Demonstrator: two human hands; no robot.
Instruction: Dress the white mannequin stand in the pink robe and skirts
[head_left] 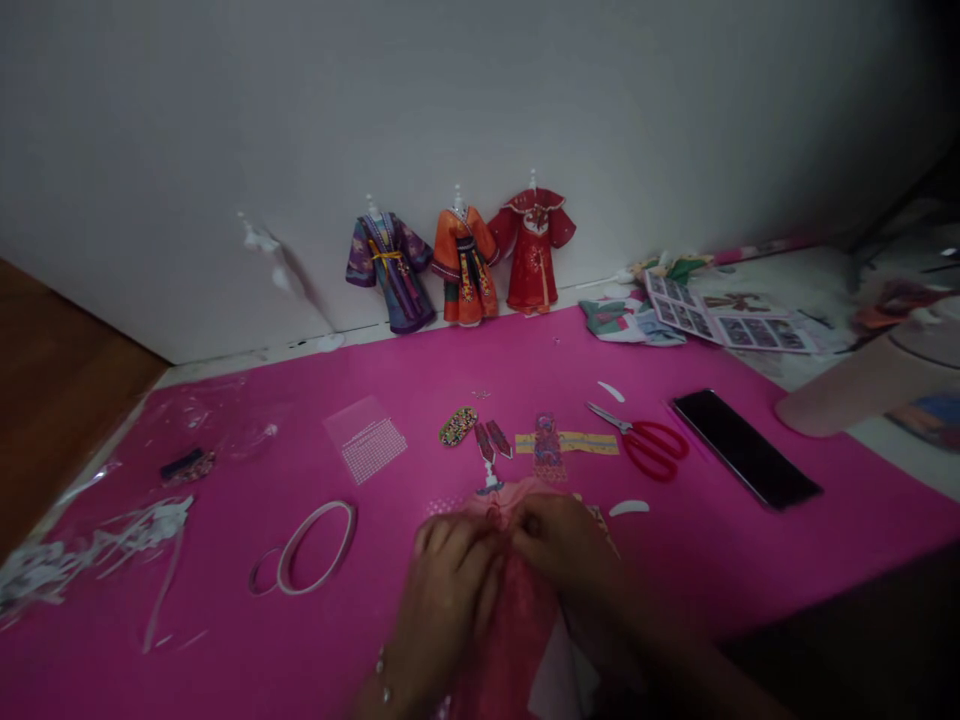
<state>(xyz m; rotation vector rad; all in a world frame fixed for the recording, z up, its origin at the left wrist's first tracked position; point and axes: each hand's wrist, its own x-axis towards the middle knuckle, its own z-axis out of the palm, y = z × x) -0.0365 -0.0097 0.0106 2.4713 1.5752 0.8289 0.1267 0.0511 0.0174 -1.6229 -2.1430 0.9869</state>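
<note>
A pink and red doll dress (517,610) lies in front of me at the near edge of the pink mat. My left hand (454,575) is closed on its upper part, fingers bent and slightly blurred. On the other side, my right hand (559,540) pinches the cloth at the chest, close to the left fingertips. The exact spot they grip is hidden by the fingers. A white neck-like peg (490,472) sticks out above the collar. Just beyond it lie two dark red pointed pieces (493,440) and an oval bead-covered piece (458,427).
Red-handled scissors (652,448), a yellow strip (592,442) and a black phone (746,447) lie to the right. Tape rolls (316,547), a gem sheet (373,450) and white scraps (97,545) are left. Dressed doll forms (466,265) lean on the wall.
</note>
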